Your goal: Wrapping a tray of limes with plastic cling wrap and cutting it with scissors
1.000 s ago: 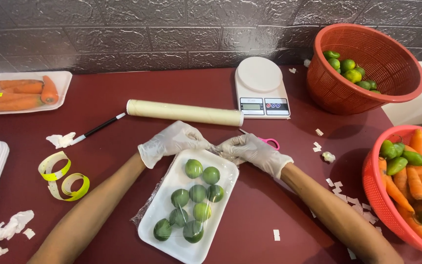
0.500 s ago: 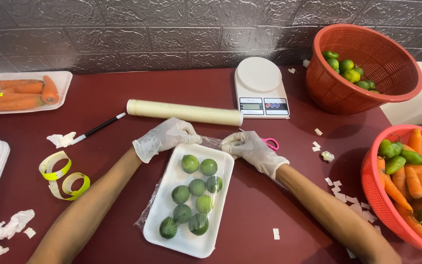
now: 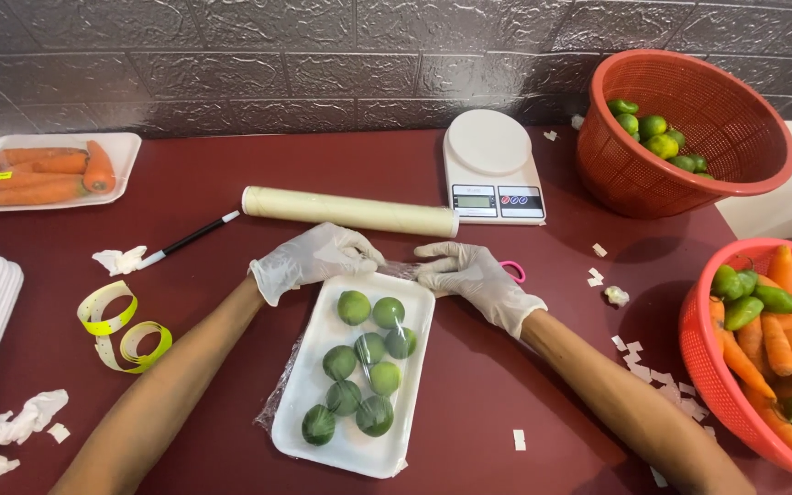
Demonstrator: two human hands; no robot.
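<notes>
- White foam tray (image 3: 323, 431) of green limes (image 3: 366, 353) lies mid-table, clear film already over it
- Gloved left hand (image 3: 312, 258) and right hand (image 3: 467, 275) pinch the film at the tray's far edge
- Sealing looks unfinished

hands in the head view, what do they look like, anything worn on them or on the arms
Both hands wear thin, whitish, slightly see-through disposable gloves, wrinkled over the knuckles. The left hand has its glove cuff bunched at the wrist; the right hand has a cuff ending just past the wrist. Both forearms are bare: no sleeves, watch or bands show, and the gloves carry no markings.
</notes>
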